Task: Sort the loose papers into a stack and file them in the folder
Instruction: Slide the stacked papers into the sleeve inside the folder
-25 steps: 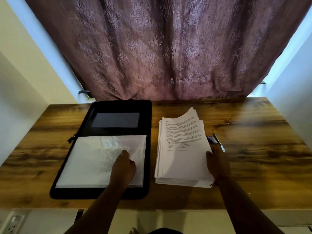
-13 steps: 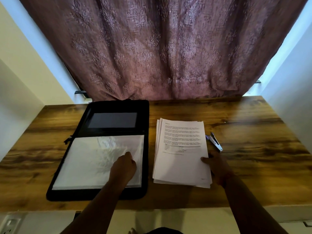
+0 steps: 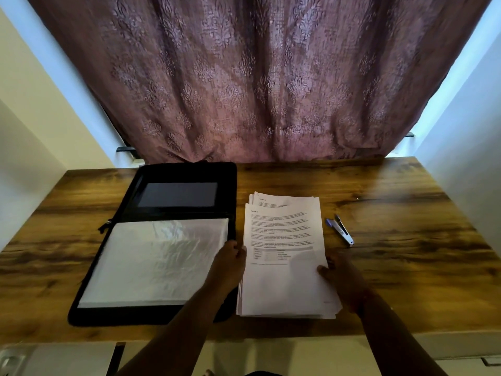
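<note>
Papers (image 3: 284, 256) lie in a loose white stack on the wooden desk (image 3: 406, 267), just right of the open black zip folder (image 3: 151, 313), and both hands hold the top printed sheets by their side edges. The left hand (image 3: 229, 263) pinches the left edge, thumb on top and fingers curled under; the right hand (image 3: 343, 275) grips the right edge with its thumb pressed on the page, the fingers hidden beneath. Both forearms reach in from the near desk edge, the left one crossing the folder's right border. The held sheets sit lower than the pages beneath, whose tops show beyond them, so the stack is not squared. Judged from this, the step in hand is gathering and aligning; next comes tapping the edges even, then carrying the stack left into the folder, where a clear plastic sleeve (image 3: 162, 261) covers the lower panel. Right of the papers, apart from them, lies a small stapler-like tool (image 3: 342, 231). A patterned curtain (image 3: 257, 77) hangs behind the folder.
</note>
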`<state>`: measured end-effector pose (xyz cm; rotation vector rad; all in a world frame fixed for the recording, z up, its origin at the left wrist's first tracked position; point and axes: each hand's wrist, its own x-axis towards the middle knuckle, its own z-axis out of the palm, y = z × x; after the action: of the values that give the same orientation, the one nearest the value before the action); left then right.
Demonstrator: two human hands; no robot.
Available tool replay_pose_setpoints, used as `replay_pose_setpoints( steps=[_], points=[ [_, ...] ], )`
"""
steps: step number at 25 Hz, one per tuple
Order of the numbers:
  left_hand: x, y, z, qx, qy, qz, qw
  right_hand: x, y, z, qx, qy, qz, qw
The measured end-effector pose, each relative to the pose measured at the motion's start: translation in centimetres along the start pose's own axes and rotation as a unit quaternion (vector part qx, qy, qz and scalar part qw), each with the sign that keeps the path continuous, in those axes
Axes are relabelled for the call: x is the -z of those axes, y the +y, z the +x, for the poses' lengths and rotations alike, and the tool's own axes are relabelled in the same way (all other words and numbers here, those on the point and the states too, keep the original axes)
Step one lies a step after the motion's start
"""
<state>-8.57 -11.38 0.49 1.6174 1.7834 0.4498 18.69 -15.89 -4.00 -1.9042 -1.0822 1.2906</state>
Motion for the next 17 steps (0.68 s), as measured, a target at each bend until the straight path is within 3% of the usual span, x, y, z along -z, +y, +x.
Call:
replay_pose_setpoints(
  steps=[5,11,17],
  points=[
    [-1.0,-0.7,1.1,0.047,-0.031,-0.006,0.998,-0.7,-0.5,-0.5,0.006,-0.008,-0.018,1.0],
    [-1.6,-0.7,0.3,-0.029,0.048,0.101,0.993,-1.4,-1.2,-0.5,0.027,-0.045,-0.124,0.991],
    [-1.4,0.1,0.3,0.013,-0.017,-0.052,0.998,-1.8,-1.8,-0.8,0.038,-0.083,-0.11,0.99]
  ],
)
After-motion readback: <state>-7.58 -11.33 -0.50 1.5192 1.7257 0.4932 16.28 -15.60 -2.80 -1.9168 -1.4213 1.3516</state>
